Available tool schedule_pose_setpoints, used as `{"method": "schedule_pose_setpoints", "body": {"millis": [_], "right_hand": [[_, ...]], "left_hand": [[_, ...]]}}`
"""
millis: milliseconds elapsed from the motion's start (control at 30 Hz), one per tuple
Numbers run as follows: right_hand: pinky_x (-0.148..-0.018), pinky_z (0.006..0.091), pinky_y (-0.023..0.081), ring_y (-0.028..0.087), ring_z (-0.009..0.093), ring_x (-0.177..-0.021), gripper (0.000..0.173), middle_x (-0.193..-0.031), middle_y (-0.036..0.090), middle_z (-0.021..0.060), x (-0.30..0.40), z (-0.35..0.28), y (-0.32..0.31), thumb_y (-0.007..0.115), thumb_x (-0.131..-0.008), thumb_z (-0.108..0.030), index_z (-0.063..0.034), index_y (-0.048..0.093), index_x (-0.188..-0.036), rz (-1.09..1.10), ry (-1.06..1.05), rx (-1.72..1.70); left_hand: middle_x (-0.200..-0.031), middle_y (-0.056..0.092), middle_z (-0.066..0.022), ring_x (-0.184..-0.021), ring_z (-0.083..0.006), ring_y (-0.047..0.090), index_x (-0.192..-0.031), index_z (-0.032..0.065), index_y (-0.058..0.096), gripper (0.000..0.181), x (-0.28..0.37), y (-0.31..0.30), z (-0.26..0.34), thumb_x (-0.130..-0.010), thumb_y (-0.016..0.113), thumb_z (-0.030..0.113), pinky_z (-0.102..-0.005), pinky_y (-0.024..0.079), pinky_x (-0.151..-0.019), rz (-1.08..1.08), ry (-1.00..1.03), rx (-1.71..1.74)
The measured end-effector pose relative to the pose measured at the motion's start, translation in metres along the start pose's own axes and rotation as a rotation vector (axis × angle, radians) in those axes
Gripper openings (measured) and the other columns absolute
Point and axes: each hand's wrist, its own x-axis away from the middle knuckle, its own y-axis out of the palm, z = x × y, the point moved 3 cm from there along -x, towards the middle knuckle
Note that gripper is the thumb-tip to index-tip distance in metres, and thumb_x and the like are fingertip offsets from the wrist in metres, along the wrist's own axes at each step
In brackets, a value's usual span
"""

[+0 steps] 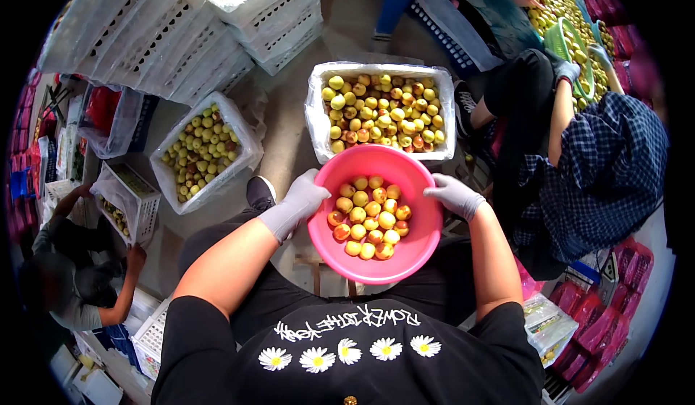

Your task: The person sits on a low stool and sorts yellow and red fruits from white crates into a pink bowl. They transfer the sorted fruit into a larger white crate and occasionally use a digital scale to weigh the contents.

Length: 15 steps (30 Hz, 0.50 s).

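A pink plastic basin (pixel 374 272) is held up over my lap by its rim. My left hand (pixel 300 201), in a thin grey glove, grips the left side of that rim. On the opposite side my right hand (pixel 456 194), gloved alike, has its thumb over the edge. Several yellow-green jujubes (pixel 372 216) with red-brown patches lie in the bottom of the basin. Just beyond stands a white crate (pixel 449 101) lined with plastic film, full of similar jujubes (pixel 385 109). The basin's far rim overlaps the crate's near edge in view.
Another lined crate of jujubes (pixel 203 155) stands front left, below tall stacks of white crates (pixel 157 30). At right, a person in a checked top (pixel 602 160) holds a green basket (pixel 559 38) at a jujube heap. Another person (pixel 81 280) handles a crate (pixel 144 215) at left.
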Motion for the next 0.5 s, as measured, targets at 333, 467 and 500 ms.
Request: {"method": "schedule_pose_setpoints", "body": {"millis": [333,467,500], "right_hand": [[-0.070,0.0350,0.053,0.067,0.025,-0.077,0.030,-0.082,0.067,0.0182,-0.102,0.159,0.115,0.062,-0.068,-0.016,0.0015,0.067,-0.092,-0.161,0.339,0.237],[-0.072,0.0390,0.052,0.065,0.035,-0.077,0.035,-0.085,0.066,0.0220,-0.154,0.222,0.141,0.058,-0.074,-0.030,-0.0018,0.068,-0.092,0.072,0.236,0.655],[-0.072,0.0389,0.052,0.065,0.035,-0.077,0.035,-0.086,0.065,0.0222,-0.151,0.208,0.139,0.057,-0.074,-0.030,-0.0015,0.067,-0.092,-0.030,0.285,0.682]], "left_hand": [[-0.098,0.061,-0.0203,-0.097,-0.0355,0.058,-0.102,0.0039,0.056,0.032,-0.056,0.048,-0.162,-0.076,0.065,0.020,-0.0424,0.046,-0.084,-0.016,-0.059,-0.341],[-0.110,0.060,-0.0219,-0.106,-0.0354,0.056,-0.109,0.0020,0.057,0.038,-0.066,0.064,-0.180,-0.078,0.063,0.023,-0.0410,0.046,-0.089,-0.011,-0.284,-0.440],[-0.110,0.060,-0.0212,-0.105,-0.0351,0.057,-0.108,0.0027,0.059,0.035,-0.065,0.061,-0.168,-0.079,0.062,0.022,-0.0406,0.046,-0.088,-0.119,-0.288,-0.557]]}}
